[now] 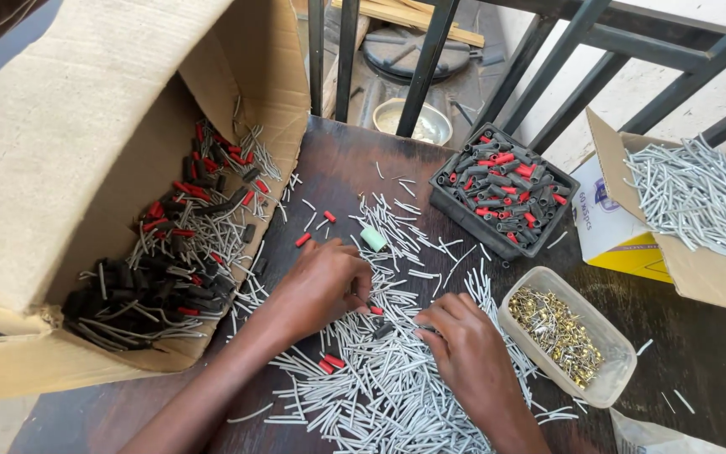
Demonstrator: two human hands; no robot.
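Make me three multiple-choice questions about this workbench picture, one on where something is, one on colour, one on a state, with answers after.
1. Where does the clear plastic tub of brass-coloured metal bits stand?
A. inside the big cardboard box
B. on the table right of the right hand
C. on the black tray

2. What colours are the small sleeves in the black tray?
A. red and black
B. blue and white
C. green and yellow

3. How does the big cardboard box lie?
A. taped shut
B. folded flat
C. on its side, open, parts spilling out

Answers: 1 B, the tub sits beside the right hand. 2 A, only red and black pieces fill the tray. 3 C, its open mouth faces the left hand.
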